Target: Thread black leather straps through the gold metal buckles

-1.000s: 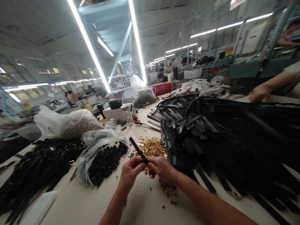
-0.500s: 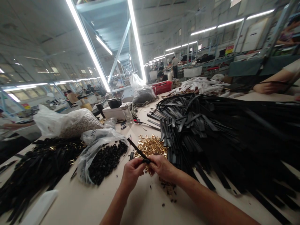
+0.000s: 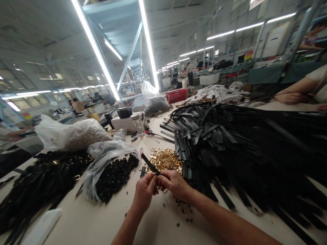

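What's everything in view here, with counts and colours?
held strap: one, black, in both hands
buckles: many, gold, beyond hands
strap piles: two, black, left and right
small pieces: many, black, left of hands
bags: at least three, translucent, left and rear
jar: one, clear, rear
pot: one, dark, left of jar
basket: one, red, rear
strips: many, white, rear
slab: one, white, lower left
table: one, pale, beneath
lamps: several, white, overhead
people: several, mixed clothing, background and right
left hand: one, bare, centre
right hand: one, bare, centre

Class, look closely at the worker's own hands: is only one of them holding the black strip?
No, the left hand and right hand meet at the black strip, both pinching its near end.
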The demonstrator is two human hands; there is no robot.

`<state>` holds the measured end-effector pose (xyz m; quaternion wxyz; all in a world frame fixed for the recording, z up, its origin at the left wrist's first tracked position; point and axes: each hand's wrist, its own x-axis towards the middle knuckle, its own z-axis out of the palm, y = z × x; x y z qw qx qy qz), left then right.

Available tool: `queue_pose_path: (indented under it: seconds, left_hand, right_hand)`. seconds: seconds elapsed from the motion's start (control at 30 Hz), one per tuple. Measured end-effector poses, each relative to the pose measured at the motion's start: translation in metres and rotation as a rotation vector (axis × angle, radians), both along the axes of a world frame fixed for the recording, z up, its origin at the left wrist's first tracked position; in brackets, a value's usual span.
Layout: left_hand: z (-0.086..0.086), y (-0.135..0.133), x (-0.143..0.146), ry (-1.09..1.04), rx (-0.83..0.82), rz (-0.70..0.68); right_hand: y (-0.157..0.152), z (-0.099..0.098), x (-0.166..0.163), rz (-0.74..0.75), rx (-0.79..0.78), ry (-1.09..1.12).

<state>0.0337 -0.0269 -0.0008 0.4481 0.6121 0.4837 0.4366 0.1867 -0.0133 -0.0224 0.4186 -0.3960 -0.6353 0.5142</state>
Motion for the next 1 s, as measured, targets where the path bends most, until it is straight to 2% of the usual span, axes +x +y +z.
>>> queue_pose_path:
  seconds: [0.2, 0.37, 0.53, 0.73, 0.9, 1.0]
  left_hand:
    - [0.003, 0.000, -0.001, -0.062, 0.040, 0.098]
    - [0.003, 0.010, -0.007, -0.314, -0.081, 0.255]
    - [0.000, 0.014, -0.008, -0.408, -0.154, 0.188]
    - [-0.003, 0.006, 0.004, -0.467, -0.169, 0.144]
    - [-0.002, 0.007, 0.010, -0.485, -0.133, 0.187]
    - [0.000, 0.012, 0.010, -0.484, -0.175, 0.167]
  right_hand:
    - [-0.004, 0.013, 0.000, 0.009, -0.015, 0.111]
    - [-0.005, 0.018, 0.002, -0.011, 0.009, 0.113]
    - [-0.007, 0.018, 0.002, -0.011, 0.097, -0.054]
    - [-0.007, 0.020, 0.003, -0.003, 0.128, -0.135]
    - [0.002, 0.007, 0.006, 0.019, 0.103, -0.169]
    - [0.011, -0.003, 0.008, 0.103, 0.048, -0.150]
